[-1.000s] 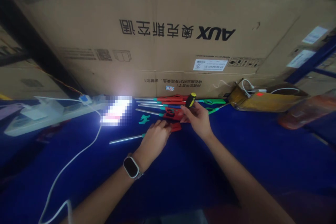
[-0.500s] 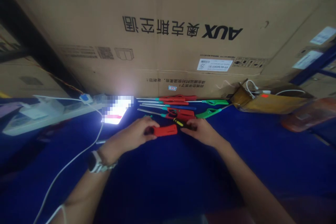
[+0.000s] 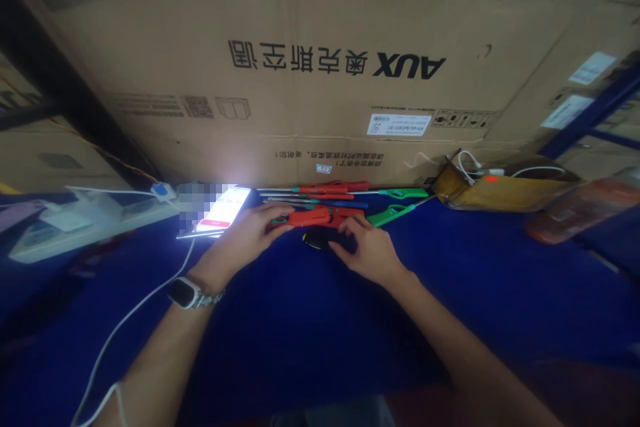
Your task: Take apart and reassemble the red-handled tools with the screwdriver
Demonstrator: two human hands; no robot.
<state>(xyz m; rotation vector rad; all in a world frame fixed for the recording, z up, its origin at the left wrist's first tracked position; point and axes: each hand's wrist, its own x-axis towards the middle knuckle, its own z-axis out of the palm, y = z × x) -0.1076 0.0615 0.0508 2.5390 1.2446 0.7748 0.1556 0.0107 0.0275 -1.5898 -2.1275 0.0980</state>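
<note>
My left hand [image 3: 247,240], with a watch on the wrist, pinches the left end of a red lighter body [image 3: 309,217] lying on the blue cloth. My right hand [image 3: 367,250] is curled over a black and yellow screwdriver [image 3: 320,240] that lies just in front of the red piece. Behind both hands lies a row of long lighters [image 3: 335,190] with metal tubes and red, blue and green handles. A green lighter [image 3: 393,215] lies at an angle to the right of my right hand.
A lit phone [image 3: 220,210] lies left of my left hand, with a white cable [image 3: 125,327] running toward me. A big cardboard box [image 3: 320,80] stands behind the tools. A power strip [image 3: 75,217] sits at the left, a tan pouch [image 3: 495,193] at the right.
Both hands moved back toward the row of lighters. The red piece went up with my left hand. The screwdriver, raised one second ago, now lies low on the cloth under my right hand.
</note>
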